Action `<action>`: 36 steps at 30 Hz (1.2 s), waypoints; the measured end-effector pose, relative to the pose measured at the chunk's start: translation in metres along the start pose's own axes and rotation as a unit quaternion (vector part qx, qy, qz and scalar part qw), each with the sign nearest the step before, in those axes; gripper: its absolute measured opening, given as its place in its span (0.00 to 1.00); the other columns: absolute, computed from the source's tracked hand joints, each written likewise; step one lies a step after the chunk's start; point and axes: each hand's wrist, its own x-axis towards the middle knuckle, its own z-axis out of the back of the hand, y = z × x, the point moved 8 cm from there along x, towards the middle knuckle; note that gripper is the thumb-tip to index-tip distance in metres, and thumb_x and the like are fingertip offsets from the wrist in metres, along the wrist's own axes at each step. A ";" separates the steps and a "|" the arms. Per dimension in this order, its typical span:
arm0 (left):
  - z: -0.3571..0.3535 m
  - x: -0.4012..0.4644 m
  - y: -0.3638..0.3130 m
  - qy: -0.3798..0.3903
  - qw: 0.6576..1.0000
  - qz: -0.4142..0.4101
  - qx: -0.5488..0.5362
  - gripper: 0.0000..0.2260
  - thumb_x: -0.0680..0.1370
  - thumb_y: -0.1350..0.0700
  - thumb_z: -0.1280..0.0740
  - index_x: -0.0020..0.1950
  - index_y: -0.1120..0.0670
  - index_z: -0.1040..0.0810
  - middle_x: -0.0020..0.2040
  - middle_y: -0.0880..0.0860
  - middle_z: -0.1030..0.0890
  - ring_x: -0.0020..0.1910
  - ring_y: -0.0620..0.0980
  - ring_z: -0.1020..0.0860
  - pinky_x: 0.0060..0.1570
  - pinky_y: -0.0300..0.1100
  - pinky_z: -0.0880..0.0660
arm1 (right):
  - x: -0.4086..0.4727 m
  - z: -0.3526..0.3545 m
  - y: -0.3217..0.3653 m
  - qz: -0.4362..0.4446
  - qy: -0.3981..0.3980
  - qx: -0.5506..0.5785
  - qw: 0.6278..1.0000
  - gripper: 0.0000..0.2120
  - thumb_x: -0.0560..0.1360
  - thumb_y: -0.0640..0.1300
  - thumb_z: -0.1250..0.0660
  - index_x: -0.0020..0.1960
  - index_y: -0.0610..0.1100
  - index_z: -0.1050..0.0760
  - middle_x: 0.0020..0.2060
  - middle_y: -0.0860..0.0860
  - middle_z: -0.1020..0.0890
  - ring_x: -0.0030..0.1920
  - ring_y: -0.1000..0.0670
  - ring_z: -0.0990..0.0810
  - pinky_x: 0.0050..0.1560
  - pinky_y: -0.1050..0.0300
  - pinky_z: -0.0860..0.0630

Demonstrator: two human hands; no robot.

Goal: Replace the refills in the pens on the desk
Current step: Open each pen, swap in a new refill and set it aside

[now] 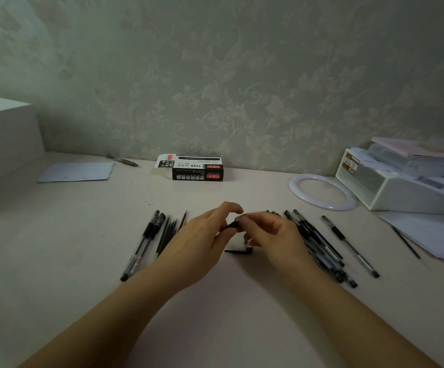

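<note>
refill box (197,168) behind, pens (319,241) right, possibly refills (168,231) left

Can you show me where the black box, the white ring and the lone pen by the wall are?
black box (198,173), head view, front side.
white ring (299,194), head view, left rim.
lone pen (124,161), head view, mid-barrel.

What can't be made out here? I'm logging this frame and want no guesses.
All in the head view:
- Small black part between left hand and right hand: fingers cover it; cap or pen end unclear.
- Pen pile on the right: partly behind the right hand, overlapping; count unclear.
- Box: small print unreadable.
- Organizer: cut by the right edge.
</note>
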 end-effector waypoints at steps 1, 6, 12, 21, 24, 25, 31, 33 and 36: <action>-0.001 0.000 0.000 0.003 1.000 0.001 -0.002 0.13 0.81 0.50 0.42 0.65 0.40 0.37 0.42 0.41 0.26 0.41 0.33 0.27 0.34 0.29 0.33 | 0.000 0.000 -0.001 -0.009 0.001 0.022 1.000 0.05 0.77 0.46 0.30 0.48 0.49 0.15 0.42 0.52 0.13 0.40 0.56 0.17 0.46 0.63 0.20; -0.002 0.001 0.005 0.007 1.000 0.012 0.019 0.13 0.81 0.50 0.40 0.65 0.42 0.37 0.43 0.43 0.24 0.39 0.33 0.27 0.33 0.30 0.32 | 0.002 0.005 -0.008 -0.053 -0.012 0.138 0.989 0.07 0.79 0.44 0.34 0.50 0.45 0.18 0.46 0.47 0.13 0.45 0.51 0.15 0.44 0.61 0.20; 0.004 0.000 0.011 -0.014 0.998 0.026 0.053 0.09 0.81 0.49 0.41 0.61 0.43 0.34 0.42 0.41 0.25 0.33 0.39 0.27 0.34 0.34 0.31 | 0.006 0.071 0.006 0.014 -0.237 0.216 0.947 0.07 0.83 0.43 0.41 0.48 0.45 0.27 0.37 0.51 0.15 0.34 0.54 0.19 0.37 0.61 0.21; 0.034 -0.015 0.062 -0.071 0.953 0.247 0.162 0.08 0.79 0.48 0.38 0.52 0.52 0.28 0.47 0.49 0.22 0.41 0.49 0.28 0.38 0.42 0.31 | 0.006 0.126 0.027 0.079 -0.263 -0.417 0.866 0.07 0.79 0.44 0.34 0.50 0.43 0.19 0.39 0.49 0.19 0.36 0.50 0.22 0.37 0.55 0.25; 0.034 -0.018 0.071 -0.039 0.941 0.279 0.186 0.10 0.78 0.47 0.37 0.45 0.53 0.30 0.42 0.50 0.25 0.39 0.51 0.27 0.35 0.43 0.32 | 0.010 0.125 0.004 0.000 -0.213 -0.468 0.858 0.09 0.79 0.43 0.34 0.46 0.41 0.17 0.38 0.46 0.16 0.37 0.46 0.20 0.41 0.51 0.21; 0.033 -0.018 0.072 -0.028 0.941 0.282 0.187 0.11 0.77 0.46 0.36 0.44 0.52 0.31 0.40 0.50 0.26 0.39 0.51 0.28 0.35 0.42 0.33 | 0.011 0.124 -0.002 -0.018 -0.201 -0.475 0.857 0.09 0.79 0.42 0.34 0.45 0.41 0.17 0.38 0.46 0.16 0.38 0.45 0.20 0.42 0.51 0.21; 0.030 -0.013 0.057 -0.035 0.955 0.241 0.170 0.14 0.75 0.43 0.34 0.38 0.49 0.34 0.36 0.45 0.30 0.34 0.44 0.32 0.29 0.38 0.40 | 0.011 0.123 -0.007 -0.049 -0.187 -0.485 0.853 0.10 0.79 0.42 0.34 0.46 0.39 0.16 0.39 0.45 0.15 0.39 0.44 0.19 0.43 0.51 0.20; 0.025 -0.011 0.050 -0.020 0.961 0.222 0.164 0.14 0.75 0.41 0.34 0.42 0.50 0.31 0.38 0.45 0.29 0.35 0.43 0.31 0.31 0.38 0.36 | 0.010 0.122 -0.006 -0.047 -0.188 -0.489 0.851 0.09 0.79 0.43 0.34 0.49 0.40 0.16 0.42 0.45 0.15 0.42 0.44 0.19 0.44 0.52 0.21; 0.015 -0.012 0.046 0.025 0.962 0.209 0.174 0.13 0.75 0.42 0.34 0.46 0.52 0.27 0.41 0.47 0.25 0.40 0.47 0.27 0.39 0.42 0.27 | 0.009 0.116 0.004 -0.022 -0.199 -0.494 0.846 0.12 0.79 0.46 0.34 0.58 0.42 0.19 0.52 0.44 0.18 0.49 0.44 0.20 0.48 0.50 0.22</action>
